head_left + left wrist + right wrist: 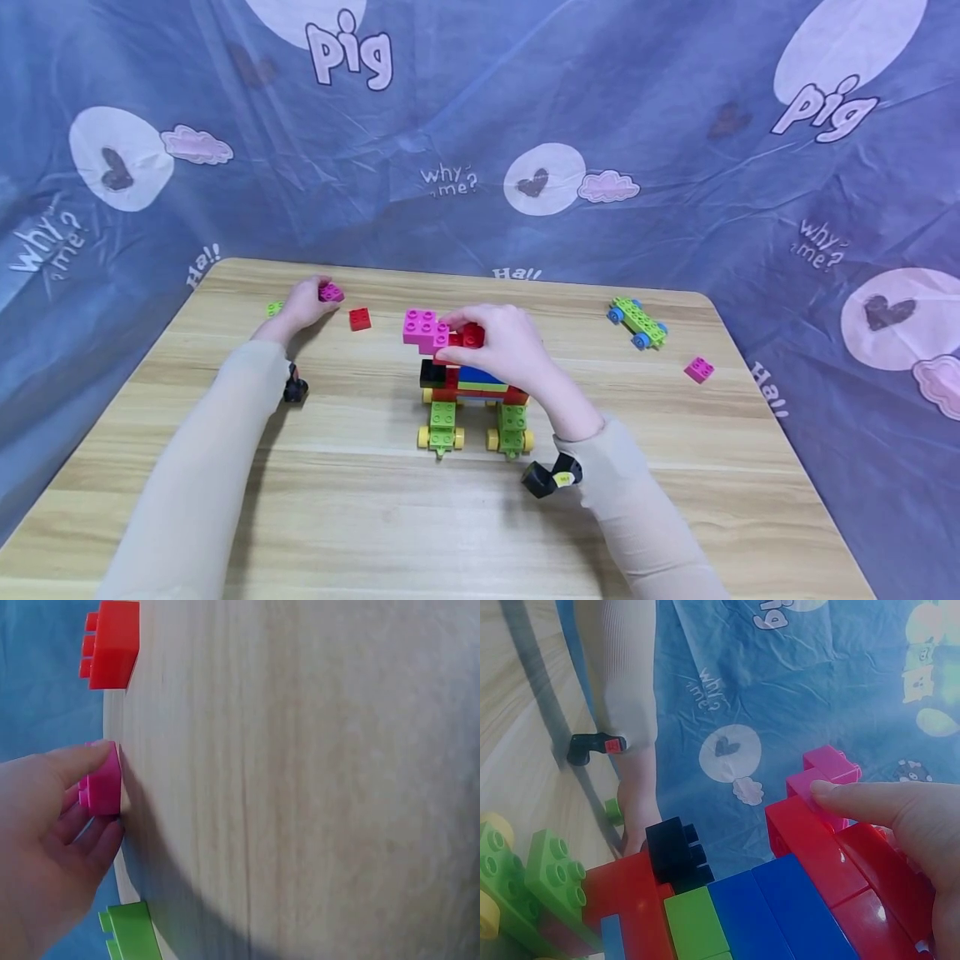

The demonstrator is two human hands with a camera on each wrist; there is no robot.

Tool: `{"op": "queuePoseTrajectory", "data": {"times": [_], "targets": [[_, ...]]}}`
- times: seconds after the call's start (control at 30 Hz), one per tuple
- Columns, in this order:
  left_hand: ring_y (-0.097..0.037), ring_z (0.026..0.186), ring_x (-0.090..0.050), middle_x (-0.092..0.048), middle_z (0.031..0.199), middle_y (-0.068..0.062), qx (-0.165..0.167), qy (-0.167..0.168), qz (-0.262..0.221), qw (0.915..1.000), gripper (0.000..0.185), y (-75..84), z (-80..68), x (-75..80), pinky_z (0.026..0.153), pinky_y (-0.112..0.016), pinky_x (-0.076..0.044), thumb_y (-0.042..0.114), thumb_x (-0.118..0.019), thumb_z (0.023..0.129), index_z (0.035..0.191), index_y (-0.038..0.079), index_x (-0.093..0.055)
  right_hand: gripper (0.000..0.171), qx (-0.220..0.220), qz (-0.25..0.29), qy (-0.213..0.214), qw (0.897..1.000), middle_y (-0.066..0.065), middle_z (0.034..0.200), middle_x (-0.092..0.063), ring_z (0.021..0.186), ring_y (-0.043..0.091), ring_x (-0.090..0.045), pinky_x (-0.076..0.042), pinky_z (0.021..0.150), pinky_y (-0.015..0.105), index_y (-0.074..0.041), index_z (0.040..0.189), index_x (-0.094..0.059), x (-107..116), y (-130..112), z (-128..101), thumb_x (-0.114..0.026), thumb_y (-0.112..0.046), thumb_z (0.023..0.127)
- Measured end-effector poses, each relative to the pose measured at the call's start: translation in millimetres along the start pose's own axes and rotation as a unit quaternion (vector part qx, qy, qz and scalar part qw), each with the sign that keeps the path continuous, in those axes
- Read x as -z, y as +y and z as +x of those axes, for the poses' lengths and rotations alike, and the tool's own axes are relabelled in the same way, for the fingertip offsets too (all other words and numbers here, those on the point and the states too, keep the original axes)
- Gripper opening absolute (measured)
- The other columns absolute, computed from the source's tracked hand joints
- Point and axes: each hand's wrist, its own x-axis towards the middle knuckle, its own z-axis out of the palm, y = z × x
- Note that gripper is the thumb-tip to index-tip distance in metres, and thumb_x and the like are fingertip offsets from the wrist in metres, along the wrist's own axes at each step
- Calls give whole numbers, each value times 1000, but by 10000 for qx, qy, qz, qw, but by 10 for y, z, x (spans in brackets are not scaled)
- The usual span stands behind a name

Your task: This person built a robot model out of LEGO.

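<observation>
Now right hand holds pink brick, long axis leftward.

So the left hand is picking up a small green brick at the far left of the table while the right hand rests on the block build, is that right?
Not quite: the brick that the left hand pinches is pink, not green, as the left wrist view shows. The right hand does rest on the block build.

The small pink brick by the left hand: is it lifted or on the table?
On the table. The pink brick rests against the wood while the left hand pinches it.
</observation>
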Motion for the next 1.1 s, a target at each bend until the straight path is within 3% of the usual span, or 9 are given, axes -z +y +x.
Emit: {"op": "queuePoseTrajectory", "data": {"times": [0.43, 0.63, 0.87, 1.1], "targets": [[-50, 130, -40, -38, 142, -37, 123, 120, 67, 9998, 57, 5, -54, -20, 113, -57, -31, 10, -53, 98, 146, -12, -30, 42, -10, -17, -45, 10000, 1, 101, -76, 69, 10, -55, -41, 61, 24, -15, 114, -73, -26, 6, 12, -80, -39, 80], [-50, 126, -44, -43, 137, -37, 19, 293, -234, 9993, 55, 44, -110, 41, 110, -56, -36, 9, -52, 99, 145, -13, -30, 41, 60, 22, -57, 10000, 1, 101, -76, 62, 10, -49, -37, 57, 24, -14, 113, -73, -34, 13, 29, -79, -38, 80], [-47, 115, -51, -46, 136, -35, -254, 743, -798, 9937, 56, 200, -225, 216, 103, -54, -42, 9, -55, 99, 146, -11, -31, 42, 101, 112, -99, 9998, 2, 102, -76, 61, 10, -48, -36, 57, 24, -13, 114, -73, -14, 19, 29, -79, -38, 80], [-46, 111, -54, -47, 139, -32, -532, 1041, -888, 9892, 56, 492, -368, 352, 99, -54, -45, 10, -59, 96, 145, -5, -37, 44, 70, 156, -121, 9998, 2, 104, -75, 64, 10, -50, -38, 59, 25, -12, 115, -72, 23, 27, 23, -79, -38, 80]]}}
